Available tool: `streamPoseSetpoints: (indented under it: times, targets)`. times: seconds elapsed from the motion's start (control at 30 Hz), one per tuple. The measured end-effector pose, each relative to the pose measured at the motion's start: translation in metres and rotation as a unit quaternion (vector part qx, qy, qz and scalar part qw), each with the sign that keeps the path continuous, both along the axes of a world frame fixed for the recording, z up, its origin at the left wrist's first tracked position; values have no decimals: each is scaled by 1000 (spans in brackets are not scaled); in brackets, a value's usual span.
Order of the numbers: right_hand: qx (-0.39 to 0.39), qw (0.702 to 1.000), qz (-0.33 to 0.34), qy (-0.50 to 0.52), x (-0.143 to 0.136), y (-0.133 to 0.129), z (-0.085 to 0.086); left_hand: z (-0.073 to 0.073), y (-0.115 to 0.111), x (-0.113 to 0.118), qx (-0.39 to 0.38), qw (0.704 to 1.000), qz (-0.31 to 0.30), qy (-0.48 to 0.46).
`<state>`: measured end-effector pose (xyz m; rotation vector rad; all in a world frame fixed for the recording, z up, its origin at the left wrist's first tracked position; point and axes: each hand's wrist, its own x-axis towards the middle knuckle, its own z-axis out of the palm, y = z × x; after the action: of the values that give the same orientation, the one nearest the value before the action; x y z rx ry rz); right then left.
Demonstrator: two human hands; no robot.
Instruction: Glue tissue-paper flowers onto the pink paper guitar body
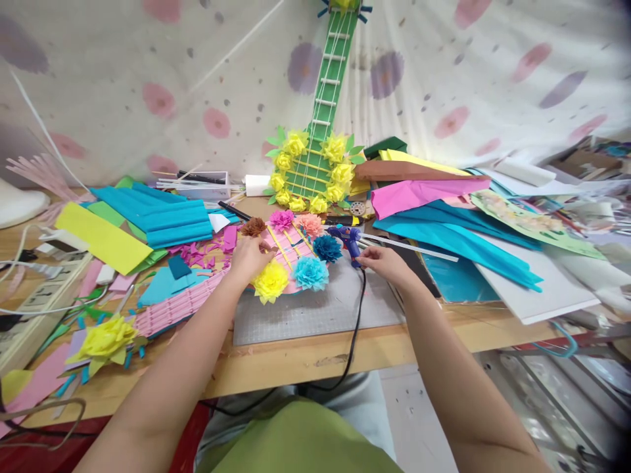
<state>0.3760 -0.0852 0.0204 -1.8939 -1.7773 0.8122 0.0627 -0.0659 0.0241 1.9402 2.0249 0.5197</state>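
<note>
A pink paper guitar (286,251) lies tilted over the grey cutting mat (296,328). Around its body sit brown, magenta, peach, dark blue, light blue and yellow (270,282) paper flowers; its pink neck (182,303) points to the lower left. My left hand (250,259) rests at the body's left edge, between the brown and yellow flowers, fingers bent together; what they grip is too small to name. On the right, my right hand (383,263) closes its fingers on the handle end of a blue glue gun (346,243), whose nozzle points left, near the peach flower.
A green paper guitar (323,131) with yellow flowers stands against the curtain behind. Folded blue paper (172,220) and scraps cover the left; crepe paper and boards (537,289) the right. The gun's black cord (355,328) hangs over the front edge. A power strip lies far left.
</note>
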Motion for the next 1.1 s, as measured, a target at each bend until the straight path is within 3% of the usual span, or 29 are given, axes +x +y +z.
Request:
streamPoseSetpoints:
  times: [0.2, 0.33, 0.5, 0.67, 0.87, 1.0, 1.1]
  targets:
    - [79, 993, -66, -66, -10, 18, -13, -1, 2, -2, -35, 987, 26, -156]
    - [106, 986, -85, -93, -21, 31, -19, 1, -3, -4, -17, 980, 41, -193]
    - [65, 988, -94, -107, -33, 43, -25, 2, -6, -8, 5, 987, 31, -156]
    - [43, 986, -110, -117, -39, 50, -30, 1, -1, -8, 13, 999, -19, -37]
    - [81, 984, -157, -21, -39, 48, -26, 5, 8, 1, -7, 999, -5, 38]
    - [117, 977, -166, 59, -35, 43, -16, 7, 8, 5, -70, 997, 25, -17]
    - [129, 971, -165, 116, -35, 40, -9, 2, 8, 2, -54, 995, 31, -80]
